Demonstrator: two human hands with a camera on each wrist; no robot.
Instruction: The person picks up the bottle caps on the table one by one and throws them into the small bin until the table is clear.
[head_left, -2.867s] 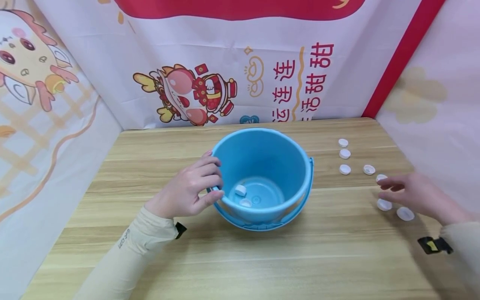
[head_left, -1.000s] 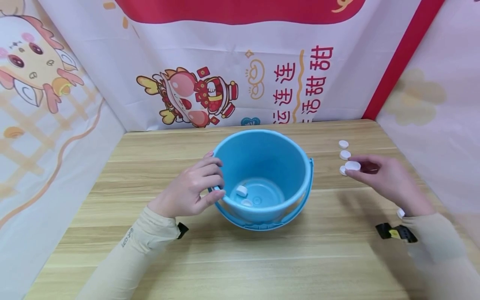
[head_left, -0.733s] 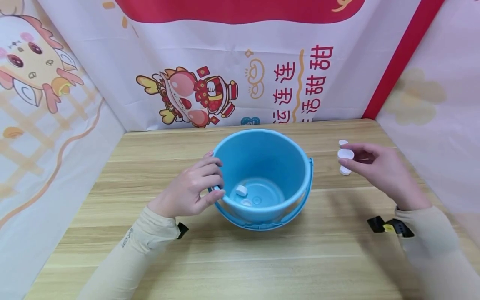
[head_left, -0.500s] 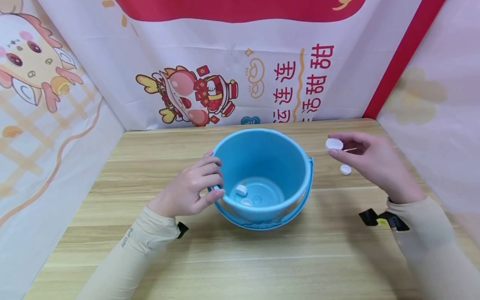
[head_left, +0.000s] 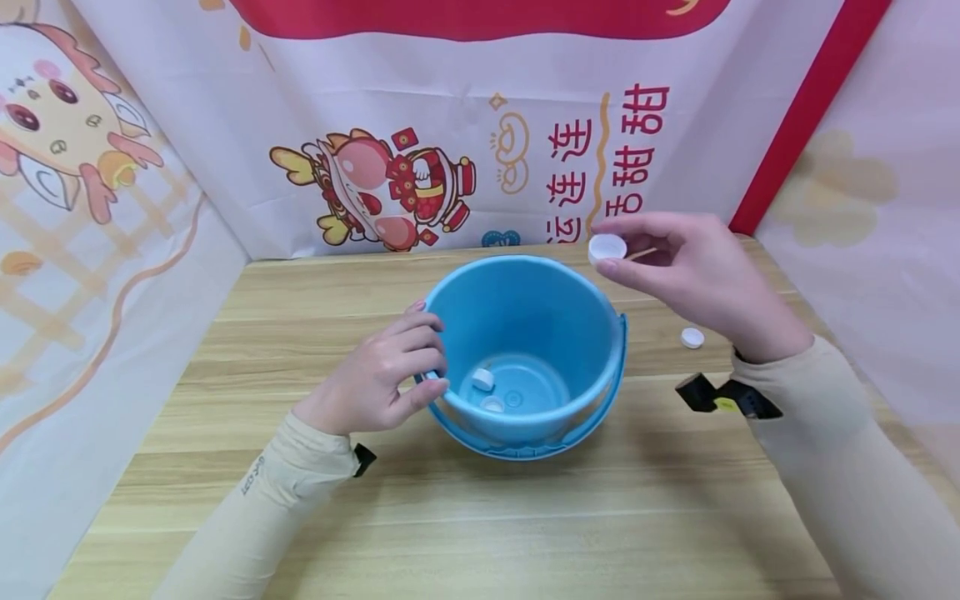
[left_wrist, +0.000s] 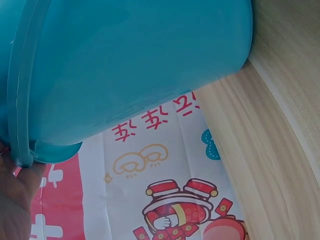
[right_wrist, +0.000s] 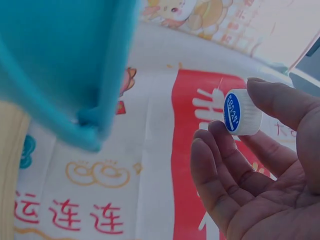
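A blue plastic bucket [head_left: 525,333] stands on the table with its handle hanging down. My left hand [head_left: 382,375] grips the bucket's left rim, fingers over the edge. Two white bottle caps lie inside on the bottom: one [head_left: 482,380] tilted, the other [head_left: 492,405] near the front wall. Beyond the bucket's right rim, in the air, my right hand [head_left: 690,271] pinches a white bottle cap [head_left: 607,248] between thumb and finger. In the right wrist view this bottle cap [right_wrist: 242,112] has ribbed sides and a blue printed top, and the other fingers are loosely bent.
On the wooden table [head_left: 480,533], one more white bottle cap [head_left: 692,337] lies right of the bucket, under the right forearm's near side. My right arm hides part of the table there. A printed cloth [head_left: 450,83] hangs behind the table, with cloth at both sides.
My right hand reached among the bottle caps at the right, picked one up, and has carried it left and upward toward the bucket. The left hand stays on the rim.
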